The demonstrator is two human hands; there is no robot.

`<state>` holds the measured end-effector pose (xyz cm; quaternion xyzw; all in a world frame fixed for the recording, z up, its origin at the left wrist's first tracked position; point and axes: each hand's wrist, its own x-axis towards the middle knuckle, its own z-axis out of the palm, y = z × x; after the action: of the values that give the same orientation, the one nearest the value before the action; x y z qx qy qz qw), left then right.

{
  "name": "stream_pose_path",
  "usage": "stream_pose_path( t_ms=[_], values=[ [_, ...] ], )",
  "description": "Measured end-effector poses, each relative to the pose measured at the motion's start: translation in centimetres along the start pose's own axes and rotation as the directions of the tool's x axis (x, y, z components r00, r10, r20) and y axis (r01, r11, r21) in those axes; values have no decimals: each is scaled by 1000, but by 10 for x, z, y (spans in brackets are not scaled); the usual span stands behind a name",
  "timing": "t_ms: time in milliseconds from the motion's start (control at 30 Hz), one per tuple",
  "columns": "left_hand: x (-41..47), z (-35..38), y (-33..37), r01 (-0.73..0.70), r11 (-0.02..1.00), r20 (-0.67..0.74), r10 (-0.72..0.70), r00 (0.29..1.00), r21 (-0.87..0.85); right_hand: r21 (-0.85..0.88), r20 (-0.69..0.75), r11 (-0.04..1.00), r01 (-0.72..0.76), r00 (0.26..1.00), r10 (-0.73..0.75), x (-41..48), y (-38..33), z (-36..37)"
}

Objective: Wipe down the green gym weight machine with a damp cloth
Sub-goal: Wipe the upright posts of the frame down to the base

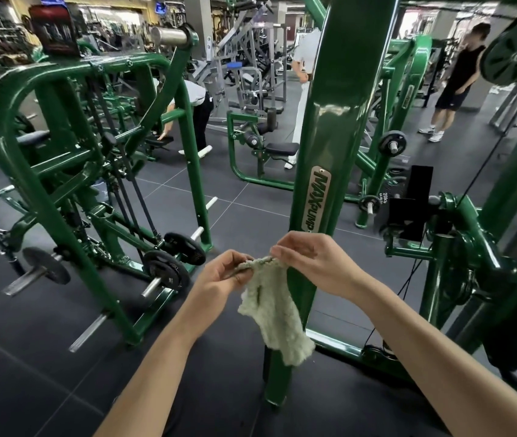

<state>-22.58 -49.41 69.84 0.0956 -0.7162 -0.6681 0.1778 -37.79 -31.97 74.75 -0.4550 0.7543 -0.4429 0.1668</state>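
Note:
A pale green fluffy cloth (274, 313) hangs in front of the glossy green upright post (339, 105) of the weight machine, which carries a metal MAXPUMP badge (317, 200). My left hand (220, 275) pinches the cloth's top left corner. My right hand (309, 263) pinches its top right edge, so the top edge runs between the two hands and the rest dangles down. The cloth hangs just before the lower part of the post; whether it touches the post is unclear.
Another green plate-loaded machine (71, 146) with black weight plates (165, 269) and steel pegs stands left. The machine's pulley frame (471, 247) and cable crowd the right. Dark tiled floor (225, 200) lies between. Three people (459, 80) stand or bend further back.

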Motion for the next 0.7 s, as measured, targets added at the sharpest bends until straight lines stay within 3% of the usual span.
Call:
stream_pose_path(
  t_ms=[100, 167, 233, 300, 400, 567, 700],
  values=[
    [-3, -5, -4, 10, 1000, -1, -10, 1000, -13, -254, -157, 960, 115, 975, -158, 4, -6, 5],
    [-4, -5, -3, -10, 1000, 14, 10, 1000, 6, -227, -244, 967, 115, 955, -171, 6, -9, 13],
    [-4, -4, -3, -27, 999, 18, 27, 999, 24, -120, -281, 992, 29, 958, -62, 10, -9, 19],
    [-4, -4, -5, -43, 997, 10, 43, 999, 59, -40, -239, 996, -83, 968, 71, 15, -4, 21],
    [-5, -6, -10, -38, 992, 14, 37, 999, 117, 10, -33, 979, -203, 978, 204, 21, 0, 16],
    [-7, -3, -23, -3, 983, 48, -6, 999, 182, -436, 266, 887, -149, 921, 286, 23, -4, 8],
    [-9, 3, -29, -14, 983, 97, -4, 995, 182, -619, 201, 771, -149, 919, 339, 27, -9, 6]
  ],
)
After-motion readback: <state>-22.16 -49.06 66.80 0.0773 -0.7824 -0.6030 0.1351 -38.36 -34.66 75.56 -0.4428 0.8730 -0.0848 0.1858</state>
